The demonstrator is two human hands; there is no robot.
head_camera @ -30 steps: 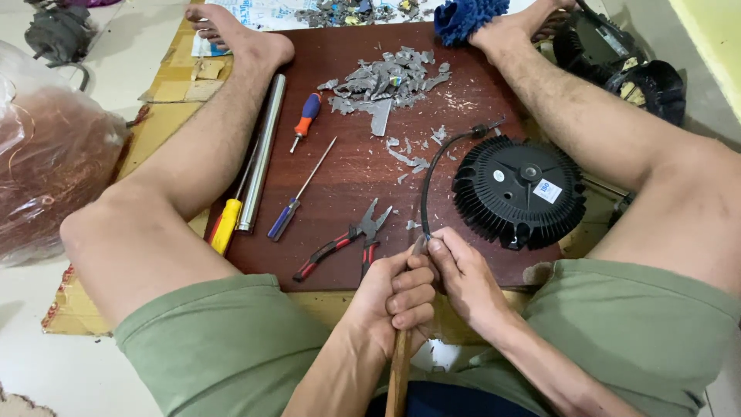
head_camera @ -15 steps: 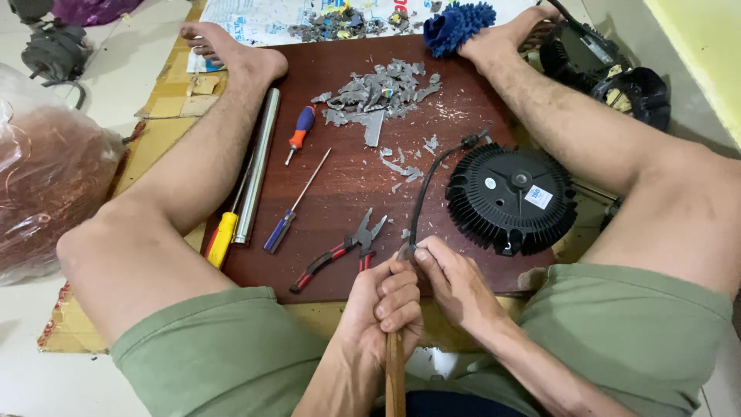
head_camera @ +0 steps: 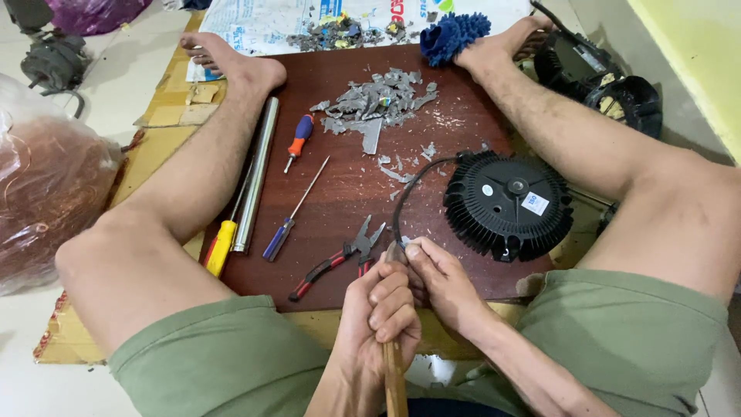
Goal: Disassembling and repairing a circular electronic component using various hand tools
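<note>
My left hand [head_camera: 384, 307] is closed around a tool with a wooden handle [head_camera: 395, 382], its tip hidden between my fingers. My right hand [head_camera: 438, 279] pinches the end of a black cable [head_camera: 407, 193] right against that tip. The cable curves up and over to a round black finned housing [head_camera: 508, 204] lying on the dark brown board [head_camera: 340, 185] between my legs. Red-handled pliers [head_camera: 340, 259] lie just left of my hands.
On the board lie a blue-handled screwdriver [head_camera: 292, 212], a short orange-and-blue screwdriver [head_camera: 299, 140], a metal tube [head_camera: 256, 171], a yellow-handled tool [head_camera: 218, 245] and a heap of grey scraps [head_camera: 373, 101]. A bag of copper wire [head_camera: 42, 193] sits at left; black parts [head_camera: 598, 73] at upper right.
Both hands stay together on the cable end with only small finger shifts. The view has drifted slightly, so the board and housing sit a little differently in frame.
</note>
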